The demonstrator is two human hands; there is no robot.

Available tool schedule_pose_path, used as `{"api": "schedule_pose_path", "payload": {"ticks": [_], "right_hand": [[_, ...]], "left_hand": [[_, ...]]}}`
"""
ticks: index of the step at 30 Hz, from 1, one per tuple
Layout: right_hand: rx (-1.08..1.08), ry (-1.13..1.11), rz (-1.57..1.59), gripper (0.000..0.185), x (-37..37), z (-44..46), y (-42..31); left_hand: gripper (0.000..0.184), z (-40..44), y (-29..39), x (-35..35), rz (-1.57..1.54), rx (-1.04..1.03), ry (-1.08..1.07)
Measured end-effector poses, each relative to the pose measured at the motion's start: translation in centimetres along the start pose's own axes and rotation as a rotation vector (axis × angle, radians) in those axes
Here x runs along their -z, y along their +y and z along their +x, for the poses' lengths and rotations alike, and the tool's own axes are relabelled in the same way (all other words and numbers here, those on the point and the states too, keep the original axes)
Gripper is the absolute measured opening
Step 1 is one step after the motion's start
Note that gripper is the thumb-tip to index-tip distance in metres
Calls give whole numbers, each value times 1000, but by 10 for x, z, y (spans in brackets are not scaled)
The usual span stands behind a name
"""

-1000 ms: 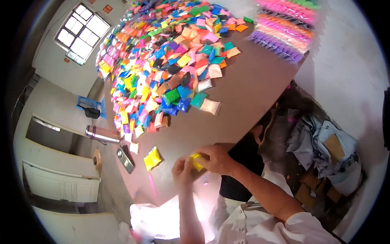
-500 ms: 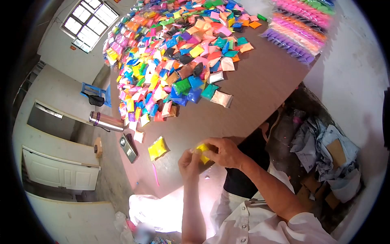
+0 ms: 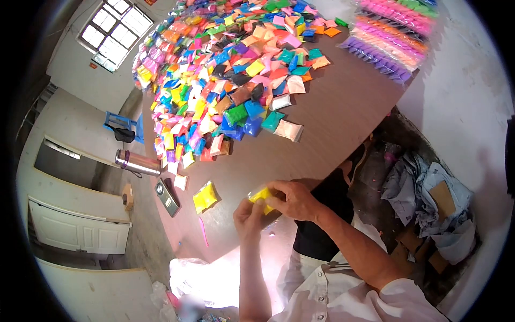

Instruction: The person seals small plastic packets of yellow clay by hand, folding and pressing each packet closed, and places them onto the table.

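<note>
Both hands pinch one small yellow packet above the near edge of the brown table. My left hand grips its lower left side, with thumb and fingers closed. From the right, my right hand has its fingers bent over the packet's other side. Part of the packet is hidden behind the fingers. A second yellow packet lies flat on the table, left of my hands. Beside it is a thin pink strip.
A large heap of colourful packets covers the far table. A black phone and a steel flask lie at the left edge. Bagged rows of coloured pieces sit far right. Crumpled bags and cardboard lie on the floor.
The yellow packet shows more between my fingers now, tilted toward the upper left. My hands stay in nearly the same place; the whole view has shifted slightly.
</note>
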State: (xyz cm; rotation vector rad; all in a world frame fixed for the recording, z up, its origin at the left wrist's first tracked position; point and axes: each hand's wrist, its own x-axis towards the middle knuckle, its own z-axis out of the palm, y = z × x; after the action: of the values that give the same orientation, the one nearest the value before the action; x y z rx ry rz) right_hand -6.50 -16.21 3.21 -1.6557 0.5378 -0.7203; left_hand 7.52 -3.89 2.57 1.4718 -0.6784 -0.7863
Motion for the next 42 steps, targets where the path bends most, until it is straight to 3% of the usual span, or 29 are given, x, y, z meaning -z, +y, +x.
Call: {"api": "schedule_pose_path", "payload": {"ticks": [3,5,15,17,23,26,30,34,36,38,42], "right_hand": [[-29,14,14,28,-4,0,10],[-52,57,219,27,-10,-1,21],[55,47,34,30,-2,-1,2],[-61,30,92,32,-3,-1,7],[-23,123,283,27,-10,-6,20],[17,192,305,29,-11,-27,10],[-7,176,286,38,-3,-67,13],[-31,229,367,42,-2,-92,11],[-65,281,312,44,-3,-101,2],[-45,251,302,47,-4,-107,-2],[-41,330,513,37,-7,-112,7]], "left_hand": [[20,-1,8,-5,-11,80,20],[20,0,8,-5,80,17,-40],[22,4,-4,4,-17,-34,-63],[24,4,-6,8,48,10,-83],[31,-7,29,-18,109,23,-161],[22,-19,28,-24,133,25,-112],[14,-40,19,-28,408,-63,-88],[18,-63,22,-37,613,-93,-44],[17,-72,25,-47,746,-202,41],[23,-77,20,-52,1040,-492,25],[26,-93,29,-64,998,-573,-50]]}}
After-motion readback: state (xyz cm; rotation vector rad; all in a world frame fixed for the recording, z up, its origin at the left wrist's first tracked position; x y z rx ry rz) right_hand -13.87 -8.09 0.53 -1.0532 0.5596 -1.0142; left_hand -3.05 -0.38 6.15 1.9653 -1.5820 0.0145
